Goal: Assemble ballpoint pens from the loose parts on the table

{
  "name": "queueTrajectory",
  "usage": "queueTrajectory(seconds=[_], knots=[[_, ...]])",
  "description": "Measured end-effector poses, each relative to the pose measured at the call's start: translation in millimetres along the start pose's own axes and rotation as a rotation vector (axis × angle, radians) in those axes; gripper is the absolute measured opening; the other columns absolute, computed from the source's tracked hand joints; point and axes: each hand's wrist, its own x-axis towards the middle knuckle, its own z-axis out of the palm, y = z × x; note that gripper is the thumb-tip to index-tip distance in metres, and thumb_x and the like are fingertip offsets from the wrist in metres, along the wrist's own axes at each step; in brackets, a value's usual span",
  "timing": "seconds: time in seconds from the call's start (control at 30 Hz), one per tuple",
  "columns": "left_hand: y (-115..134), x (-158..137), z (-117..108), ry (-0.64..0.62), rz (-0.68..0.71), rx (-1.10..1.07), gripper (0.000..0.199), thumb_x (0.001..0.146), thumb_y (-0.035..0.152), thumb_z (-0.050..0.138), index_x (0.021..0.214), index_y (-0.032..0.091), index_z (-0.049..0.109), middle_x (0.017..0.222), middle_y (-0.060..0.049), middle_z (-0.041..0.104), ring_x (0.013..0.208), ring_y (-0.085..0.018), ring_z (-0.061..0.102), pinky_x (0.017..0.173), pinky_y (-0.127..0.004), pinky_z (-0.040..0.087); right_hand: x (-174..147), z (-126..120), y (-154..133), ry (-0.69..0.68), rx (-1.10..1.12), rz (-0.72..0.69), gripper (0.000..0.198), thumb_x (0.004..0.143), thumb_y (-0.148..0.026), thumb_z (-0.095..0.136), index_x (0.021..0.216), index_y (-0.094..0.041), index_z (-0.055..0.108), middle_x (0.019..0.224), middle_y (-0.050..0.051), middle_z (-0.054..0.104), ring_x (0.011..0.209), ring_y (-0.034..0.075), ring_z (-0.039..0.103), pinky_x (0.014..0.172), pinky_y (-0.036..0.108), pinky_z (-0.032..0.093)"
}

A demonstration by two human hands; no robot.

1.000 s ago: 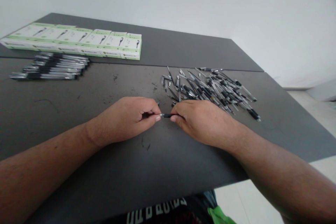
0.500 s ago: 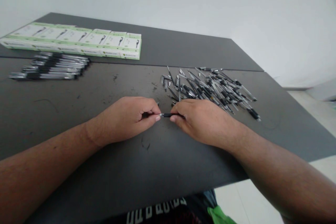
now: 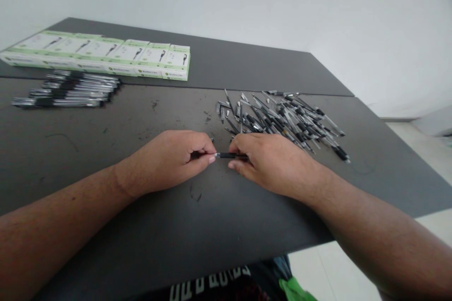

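A black-gripped pen [image 3: 226, 155] lies level between my two hands, just above the dark table. At its tip end, the thumb and forefinger of my left hand [image 3: 173, 157] pinch the pale point. The other end of the pen runs into my right hand [image 3: 278, 162], whose curled fingers are around the barrel. My right thumb sits slightly below the pen, with a small gap showing. The far end of the barrel is hidden by the right hand.
Beyond my right hand lies a loose heap of pen parts [image 3: 293, 120], with clear caps and refills among them. A row of finished-looking pens [image 3: 70, 89] lies at the left. Behind it stand several white-and-green boxes [image 3: 116, 56]. Dark smudges mark the table [image 3: 158, 235].
My right thumb and fingertips have parted slightly around the pen, showing more of its barrel. My left hand keeps its pinch on the tip and has hardly moved.
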Motion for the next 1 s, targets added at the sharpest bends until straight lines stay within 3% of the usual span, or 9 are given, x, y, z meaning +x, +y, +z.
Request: queueTrajectory(seconds=[0.2, 0.4, 0.57, 0.77, 1.0], knots=[[-0.8, 0.6, 1.0, -0.005, -0.005, 0.004, 0.028, 0.107, 0.044, 0.059, 0.101, 0.027, 0.080, 0.093, -0.004, 0.085, 0.085, -0.024, 0.077, 0.078, -0.036, 0.050, 0.3, -0.1, -1.2, -0.031, -0.036, -0.010, 0.025, 0.122, -0.034, 0.063, 0.122, -0.020, 0.084, 0.116, 0.011, 0.089, 0.111, 0.030, 0.083, 0.093, 0.039, 0.053], [0.2, 0.3, 0.0, 0.001, 0.001, 0.012, 0.028, 0.107, 0.044, 0.060, 0.102, 0.027, 0.082, 0.091, -0.003, 0.086, 0.084, -0.023, 0.077, 0.076, -0.035, 0.050, -0.6, 0.3, -0.2, 0.013, 0.004, -0.004, 0.019, 0.115, -0.033, 0.075, 0.130, -0.022, 0.080, 0.118, 0.009, 0.090, 0.109, 0.029, 0.083, 0.089, 0.037, 0.052], [0.0, 1.0, 0.5, -0.002, -0.003, 0.000, 0.029, 0.107, 0.044, 0.060, 0.102, 0.027, 0.082, 0.092, -0.003, 0.086, 0.084, -0.023, 0.077, 0.077, -0.035, 0.050, -0.7, 0.5, -0.9, -0.018, -0.021, -0.010, 0.024, 0.122, -0.033, 0.063, 0.121, -0.021, 0.083, 0.114, 0.010, 0.088, 0.107, 0.028, 0.082, 0.091, 0.037, 0.053], [-0.9, -0.4, 0.4, -0.005, 0.003, 0.001, 0.028, 0.108, 0.044, 0.059, 0.102, 0.027, 0.081, 0.091, -0.003, 0.083, 0.083, -0.024, 0.076, 0.078, -0.036, 0.049, -1.0, -0.6, -1.6, -0.010, 0.031, 0.018, 0.024, 0.116, -0.034, 0.073, 0.134, -0.020, 0.081, 0.122, 0.010, 0.090, 0.114, 0.031, 0.084, 0.093, 0.039, 0.055], [1.1, 0.6, -0.1, -0.013, -0.008, -0.007, 0.027, 0.107, 0.043, 0.059, 0.101, 0.027, 0.080, 0.091, -0.003, 0.083, 0.082, -0.023, 0.075, 0.078, -0.036, 0.049, 0.3, 1.1, -0.8, -0.025, -0.009, -0.018, 0.025, 0.122, -0.033, 0.062, 0.121, -0.020, 0.083, 0.116, 0.010, 0.088, 0.112, 0.030, 0.084, 0.093, 0.039, 0.054]])
